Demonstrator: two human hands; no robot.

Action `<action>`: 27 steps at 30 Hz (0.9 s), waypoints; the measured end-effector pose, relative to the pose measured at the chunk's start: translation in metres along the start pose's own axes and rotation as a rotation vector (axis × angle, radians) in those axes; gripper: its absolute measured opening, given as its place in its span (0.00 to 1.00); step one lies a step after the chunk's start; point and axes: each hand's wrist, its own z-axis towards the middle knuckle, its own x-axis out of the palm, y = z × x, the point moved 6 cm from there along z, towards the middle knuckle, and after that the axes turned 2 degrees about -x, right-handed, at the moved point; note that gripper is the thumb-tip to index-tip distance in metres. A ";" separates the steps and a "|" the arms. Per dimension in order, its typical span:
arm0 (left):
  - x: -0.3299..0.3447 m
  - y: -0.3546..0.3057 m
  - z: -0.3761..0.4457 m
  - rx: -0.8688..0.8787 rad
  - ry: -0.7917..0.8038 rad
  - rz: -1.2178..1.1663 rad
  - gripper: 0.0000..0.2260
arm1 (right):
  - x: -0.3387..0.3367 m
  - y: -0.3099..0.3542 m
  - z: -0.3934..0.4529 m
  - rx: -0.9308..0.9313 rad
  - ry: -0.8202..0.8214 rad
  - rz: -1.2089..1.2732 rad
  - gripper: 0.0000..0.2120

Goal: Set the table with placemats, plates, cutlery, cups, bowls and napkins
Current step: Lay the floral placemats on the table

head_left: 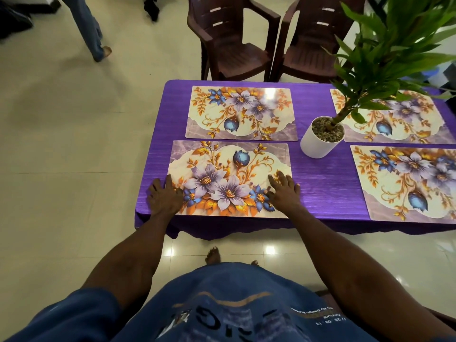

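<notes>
Four placemats [229, 178], two hands [164, 196] flat

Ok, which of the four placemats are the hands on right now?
The near-left placemat, closest to the person. The left hand and right hand lie flat on its near corners; the other three go untouched.

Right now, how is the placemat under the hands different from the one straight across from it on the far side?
The near placemat has both hands flat on it, left hand and right hand; the far placemat lies untouched. The near placemat's purple marbled band runs along its far edge, while the far placemat's band runs along its near edge, so the two prints are turned opposite ways. Both share the same floral print and lie flat on the purple tablecloth.
</notes>
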 end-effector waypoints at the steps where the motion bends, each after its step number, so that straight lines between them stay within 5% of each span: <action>1: 0.000 0.000 0.000 0.000 0.001 -0.004 0.30 | 0.000 0.000 0.000 0.000 -0.001 0.006 0.31; 20: -0.004 -0.001 0.003 -0.001 0.042 -0.014 0.30 | -0.007 0.001 -0.002 -0.008 0.030 0.037 0.31; 27: -0.010 0.000 -0.003 -0.040 0.030 -0.112 0.30 | -0.013 0.000 -0.009 -0.007 -0.160 0.015 0.29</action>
